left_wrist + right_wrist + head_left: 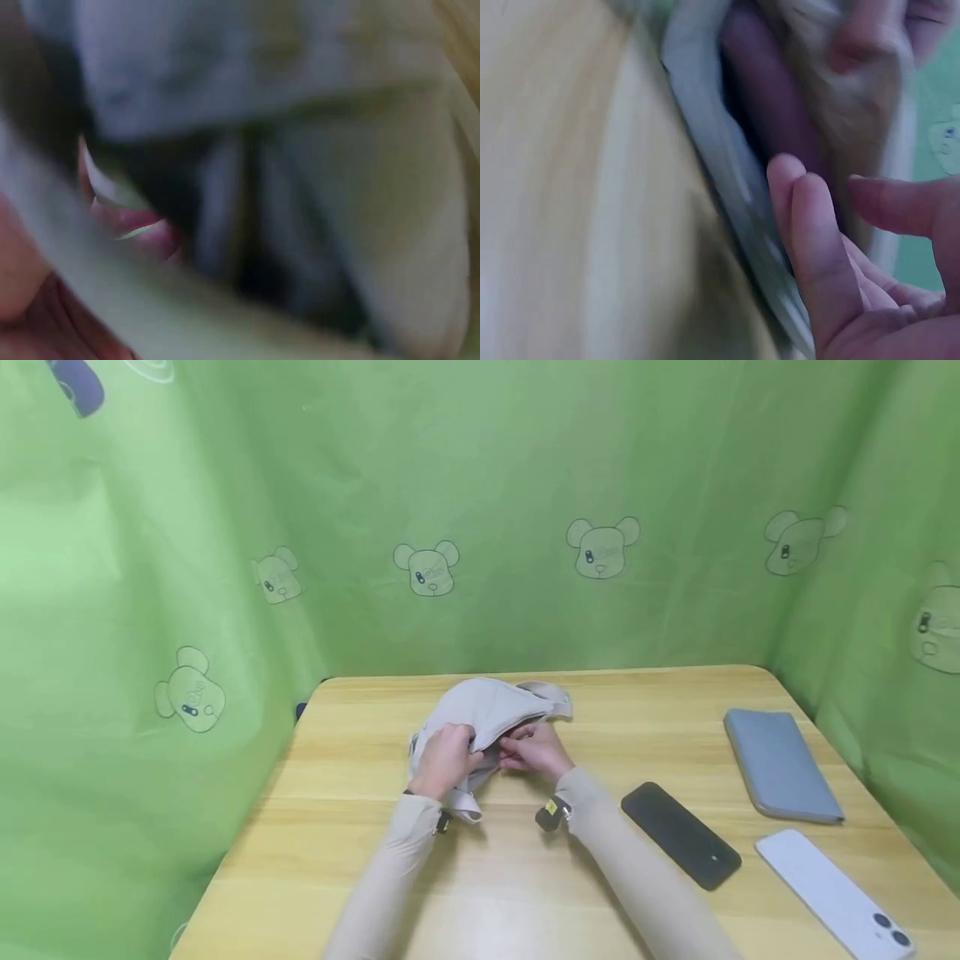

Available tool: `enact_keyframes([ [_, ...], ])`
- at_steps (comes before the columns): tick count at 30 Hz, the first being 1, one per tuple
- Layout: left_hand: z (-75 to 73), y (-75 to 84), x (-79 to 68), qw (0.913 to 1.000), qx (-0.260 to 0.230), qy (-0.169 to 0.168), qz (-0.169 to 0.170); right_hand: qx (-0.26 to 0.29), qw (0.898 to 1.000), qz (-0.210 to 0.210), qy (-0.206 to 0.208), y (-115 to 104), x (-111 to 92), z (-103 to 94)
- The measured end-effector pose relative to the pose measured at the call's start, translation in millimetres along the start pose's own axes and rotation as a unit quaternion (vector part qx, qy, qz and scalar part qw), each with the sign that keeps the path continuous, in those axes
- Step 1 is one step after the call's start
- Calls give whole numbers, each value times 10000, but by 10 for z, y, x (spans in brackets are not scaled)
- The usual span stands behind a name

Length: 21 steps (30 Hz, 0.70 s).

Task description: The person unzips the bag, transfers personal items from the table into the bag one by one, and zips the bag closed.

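From my end, the wooden table (277,868) fills the lower part of the frame, and the grey bag (480,714) lies on it at the centre, its mouth toward the lower right. The blue case (783,764) at the right, with the white phone (825,889) and black phone (681,835) at lower right, are well apart from the bag. The left hand (446,756) grips the bag's edge; I'd have it hold that edge up steadily so the mouth gapes. The right hand (536,749) is at the mouth, thumb apart from the fingers, grasping nothing I can see; I'd slide those fingertips in without snagging cloth. Inside shows something purple (772,90), lining or object I cannot tell, so I'd go gently.
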State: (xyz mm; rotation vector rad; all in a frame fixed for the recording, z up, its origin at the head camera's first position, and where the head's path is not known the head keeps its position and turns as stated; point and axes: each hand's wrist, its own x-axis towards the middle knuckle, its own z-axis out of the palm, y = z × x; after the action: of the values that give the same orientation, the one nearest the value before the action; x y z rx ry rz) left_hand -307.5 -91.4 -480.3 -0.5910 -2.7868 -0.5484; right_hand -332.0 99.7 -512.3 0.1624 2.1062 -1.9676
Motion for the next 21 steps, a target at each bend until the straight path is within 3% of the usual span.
enact_keyframes([
  [8,12,7,-110,9981,582,88,-200,-1233,9908,-545,86,-248,-312,-635],
  [15,33,-46,-137,9959,900,91,-62,-2487,9630,-971,365,-425,-644,-1233],
  [21,40,-58,-134,9939,1084,50,177,-2965,9477,-947,713,-465,-900,-1802],
])
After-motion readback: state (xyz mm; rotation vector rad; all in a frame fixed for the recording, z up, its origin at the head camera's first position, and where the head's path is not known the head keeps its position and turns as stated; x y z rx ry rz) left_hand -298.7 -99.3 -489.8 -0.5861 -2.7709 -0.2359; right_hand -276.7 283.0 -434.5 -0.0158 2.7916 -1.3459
